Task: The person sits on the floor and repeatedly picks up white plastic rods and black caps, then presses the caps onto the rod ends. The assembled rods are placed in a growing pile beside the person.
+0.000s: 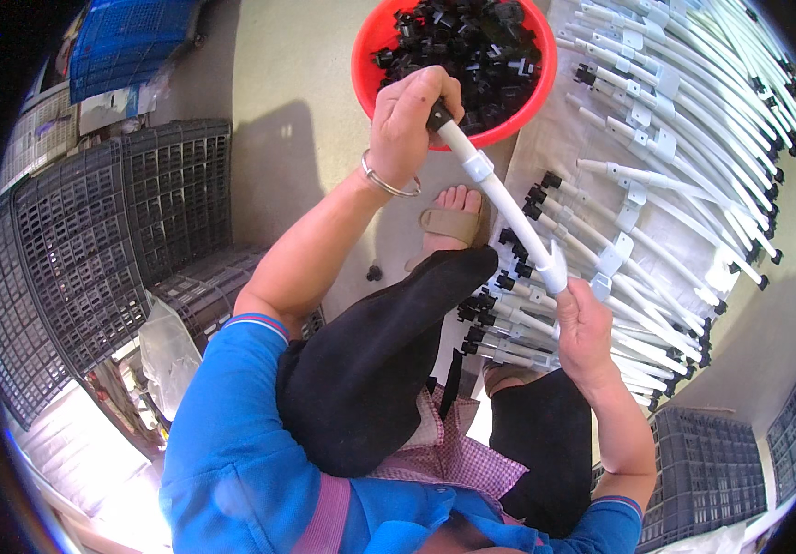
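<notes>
A white tube (515, 211) with a slight bend slants between my two hands, above my knee. My left hand (408, 121) is wrapped around its far end, where a black plastic fitting (438, 116) shows at the fingers. Near that end a pale collar (478, 166) encircles the tube. My right hand (585, 329) grips the near end, just below a white bracket (554, 270). Beyond my left hand is a red plastic basin (545, 83) heaped with black plastic fittings (470, 52); the hand overlaps its near rim in view.
Many similar white tubes (699, 124) lie in rows on the right, several with black end pieces. One loose black fitting (374, 273) is on the floor by my foot. Dark plastic crates (121, 208) stand at left, another crate (706, 471) at lower right. A blue crate (128, 45) is at upper left.
</notes>
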`<state>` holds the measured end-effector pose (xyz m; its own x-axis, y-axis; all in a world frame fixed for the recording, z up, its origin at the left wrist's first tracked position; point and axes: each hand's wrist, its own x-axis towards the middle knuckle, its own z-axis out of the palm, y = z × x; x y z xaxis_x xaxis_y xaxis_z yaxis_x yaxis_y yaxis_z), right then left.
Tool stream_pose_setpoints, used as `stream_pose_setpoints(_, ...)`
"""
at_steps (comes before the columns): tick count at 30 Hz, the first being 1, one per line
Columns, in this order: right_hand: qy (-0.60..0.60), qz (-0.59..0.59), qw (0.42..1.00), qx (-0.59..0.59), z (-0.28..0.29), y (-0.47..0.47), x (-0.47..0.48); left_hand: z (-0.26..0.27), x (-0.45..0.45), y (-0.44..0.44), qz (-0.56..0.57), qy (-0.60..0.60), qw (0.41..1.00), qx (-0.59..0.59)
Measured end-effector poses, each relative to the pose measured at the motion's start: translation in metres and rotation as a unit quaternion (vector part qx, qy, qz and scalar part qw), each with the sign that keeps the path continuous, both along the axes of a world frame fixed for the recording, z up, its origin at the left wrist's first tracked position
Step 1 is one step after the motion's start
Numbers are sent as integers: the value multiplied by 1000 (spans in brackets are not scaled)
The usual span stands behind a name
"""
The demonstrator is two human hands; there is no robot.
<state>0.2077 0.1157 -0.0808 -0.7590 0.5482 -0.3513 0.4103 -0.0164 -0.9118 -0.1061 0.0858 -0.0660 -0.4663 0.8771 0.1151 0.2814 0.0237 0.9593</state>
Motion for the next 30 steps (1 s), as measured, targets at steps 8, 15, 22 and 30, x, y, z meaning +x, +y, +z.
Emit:
stream_pose_setpoints(8,12,39,988,-149,5,15,0,6,-1,-2,-41,-60,997,16)
stream_pose_setpoints(15,22,35,967,-251,8,11,-2,10,-3,-4,-52,-149,987,32)
stream_pose_setpoints(22,-15,35,996,80,-5,33,5,-16,-9,4,-24,248,968,19)
stream_pose_setpoints(30,-126,78,927,343,-20,75,57,-3,32,-15,-243,59,956,-150)
